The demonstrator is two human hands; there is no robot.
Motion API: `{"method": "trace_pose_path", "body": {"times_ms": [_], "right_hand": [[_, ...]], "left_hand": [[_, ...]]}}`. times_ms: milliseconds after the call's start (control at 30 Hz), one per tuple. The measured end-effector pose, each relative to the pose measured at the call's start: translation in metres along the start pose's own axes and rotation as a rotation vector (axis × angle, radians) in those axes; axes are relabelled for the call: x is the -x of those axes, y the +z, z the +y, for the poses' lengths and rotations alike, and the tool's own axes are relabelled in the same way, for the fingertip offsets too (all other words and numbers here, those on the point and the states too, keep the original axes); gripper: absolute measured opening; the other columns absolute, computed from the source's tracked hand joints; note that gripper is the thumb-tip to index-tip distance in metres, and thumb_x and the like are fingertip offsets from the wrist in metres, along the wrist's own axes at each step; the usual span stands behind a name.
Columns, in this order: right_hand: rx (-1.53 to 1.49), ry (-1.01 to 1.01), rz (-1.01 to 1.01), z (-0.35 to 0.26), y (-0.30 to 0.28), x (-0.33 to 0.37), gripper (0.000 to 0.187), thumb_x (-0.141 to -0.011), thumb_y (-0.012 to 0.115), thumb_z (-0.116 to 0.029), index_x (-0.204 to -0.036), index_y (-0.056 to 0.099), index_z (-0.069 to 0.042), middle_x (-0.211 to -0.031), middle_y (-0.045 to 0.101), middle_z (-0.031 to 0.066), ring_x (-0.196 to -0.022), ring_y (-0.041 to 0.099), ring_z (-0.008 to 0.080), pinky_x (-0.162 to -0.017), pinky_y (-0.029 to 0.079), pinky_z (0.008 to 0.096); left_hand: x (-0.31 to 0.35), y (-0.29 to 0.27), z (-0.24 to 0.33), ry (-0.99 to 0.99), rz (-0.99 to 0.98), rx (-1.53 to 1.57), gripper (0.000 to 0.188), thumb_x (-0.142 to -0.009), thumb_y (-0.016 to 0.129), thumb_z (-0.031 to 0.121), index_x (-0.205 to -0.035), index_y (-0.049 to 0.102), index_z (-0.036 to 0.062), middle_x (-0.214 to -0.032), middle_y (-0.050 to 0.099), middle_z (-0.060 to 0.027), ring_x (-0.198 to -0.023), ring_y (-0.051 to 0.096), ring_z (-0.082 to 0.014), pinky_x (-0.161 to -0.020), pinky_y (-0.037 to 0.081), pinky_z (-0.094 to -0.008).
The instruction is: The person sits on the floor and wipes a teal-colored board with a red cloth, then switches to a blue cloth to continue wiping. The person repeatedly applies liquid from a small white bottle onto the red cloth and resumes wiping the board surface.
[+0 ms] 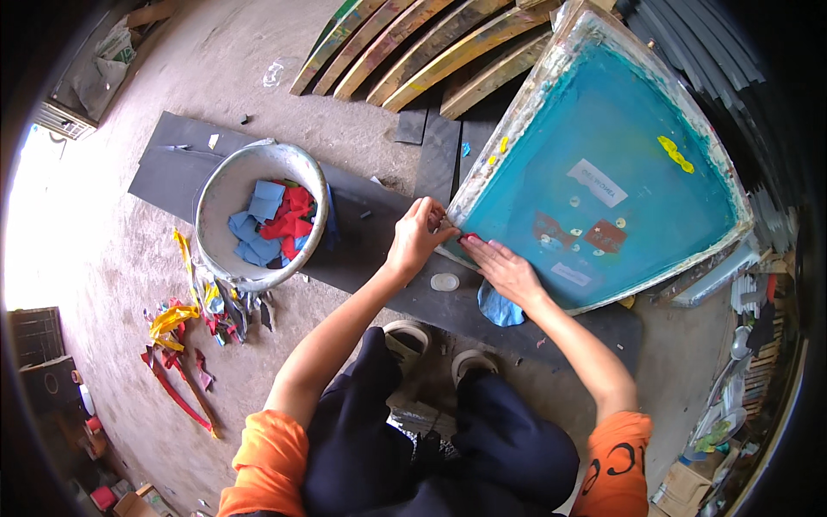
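Observation:
A screen-printing frame (594, 185) with teal mesh and a paint-crusted wooden border leans at the right. My left hand (418, 237) is at its near left corner, fingers curled and thumb and fingertips brought together. Whatever they pinch is too small or hidden to name. My right hand (506, 274) lies with fingers stretched along the frame's lower edge. A small dark red bit (469, 237) shows at its fingertips, between the two hands. Under the right hand, a light blue cloth piece (500, 306) rests on the black board (379, 250). Beside it lies a pale oval disc (444, 282).
A whitish bucket (211, 211) holding blue and red cloth pieces (267, 224) stands on the board's left part. Coloured scraps (177, 323) lie on the floor near it. Paint-stained wooden frames (413, 52) are stacked at the back. Grey strips (706, 52) line the far right.

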State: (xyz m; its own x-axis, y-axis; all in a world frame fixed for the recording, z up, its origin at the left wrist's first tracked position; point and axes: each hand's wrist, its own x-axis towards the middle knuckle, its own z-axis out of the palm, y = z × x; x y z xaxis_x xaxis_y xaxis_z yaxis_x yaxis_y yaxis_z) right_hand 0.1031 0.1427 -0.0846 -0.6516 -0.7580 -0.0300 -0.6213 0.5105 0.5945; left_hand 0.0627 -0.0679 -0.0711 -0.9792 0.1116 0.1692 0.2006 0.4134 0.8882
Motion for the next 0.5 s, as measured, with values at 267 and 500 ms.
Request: {"method": "trace_pose_path", "body": {"times_ms": [267, 500], "right_hand": [[-0.136, 0.618, 0.321, 0.077, -0.062, -0.051, 0.062, -0.089, 0.040, -0.041, -0.138, 0.024, -0.008, -0.143, 0.025, 0.0063, -0.133, 0.023, 0.0203, -0.108, 0.016, 0.0377], [0.185, 0.033, 0.003, -0.022, 0.002, -0.005, 0.062, -0.087, 0.040, -0.036, -0.139, 0.023, -0.006, -0.146, 0.017, 0.0072, -0.136, 0.009, 0.0178, -0.110, 0.005, 0.0384]], "left_hand": [[0.005, -0.011, -0.002, 0.056, 0.008, -0.031, 0.027, -0.070, 0.071, 0.014, -0.085, 0.052, 0.0029, -0.079, 0.057, -0.0103, -0.066, 0.060, -0.0233, -0.060, 0.050, -0.0328], [0.004, -0.012, -0.007, 0.259, -0.032, -0.224, 0.020, -0.074, 0.065, 0.013, -0.078, 0.048, 0.0030, -0.074, 0.055, -0.0106, -0.065, 0.059, -0.0270, -0.056, 0.050, -0.0346]]}}
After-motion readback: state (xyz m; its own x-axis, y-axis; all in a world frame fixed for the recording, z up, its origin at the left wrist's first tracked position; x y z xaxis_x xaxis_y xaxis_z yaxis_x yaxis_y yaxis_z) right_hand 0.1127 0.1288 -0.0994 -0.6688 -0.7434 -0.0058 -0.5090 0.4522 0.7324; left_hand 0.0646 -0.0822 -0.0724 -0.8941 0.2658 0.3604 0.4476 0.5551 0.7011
